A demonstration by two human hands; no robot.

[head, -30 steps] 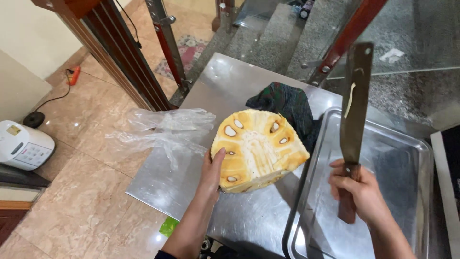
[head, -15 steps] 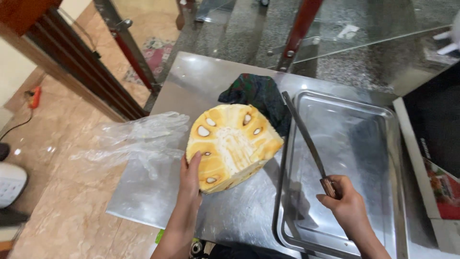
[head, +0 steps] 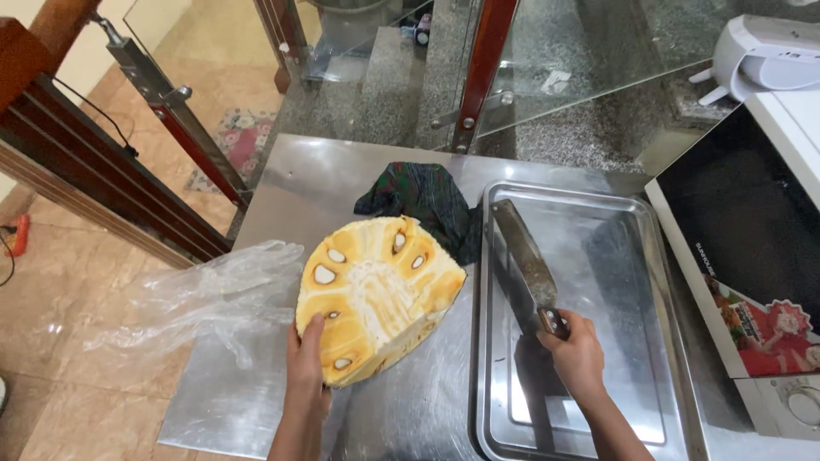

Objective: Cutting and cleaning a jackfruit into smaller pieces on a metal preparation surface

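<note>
**Cut jackfruit on the desk, cleaver over the tray**

The jackfruit (head: 376,294), a cut piece with its yellow face up and pale seeds showing, lies on the steel desk (head: 290,183), just left of the tray (head: 649,248). The left hand (head: 306,363) rests against the near-left edge of the jackfruit, fingers lying up along the cut face and rind; they touch it rather than close round it.

The right hand (head: 577,352) is right of the jackfruit, over the tray, and is clamped on the handle of the cleaver (head: 525,256). The blade points away from the person and lies low over the tray's left part, near the jackfruit's right edge but apart from it; whether it touches the tray cannot be told.

Behind the jackfruit, touching its far side, a dark cloth (head: 423,205) lies crumpled. Left of the jackfruit a clear plastic bag (head: 205,294) spreads over the desk's edge. Right of the tray stands a box (head: 752,256) with a dark side.
</note>
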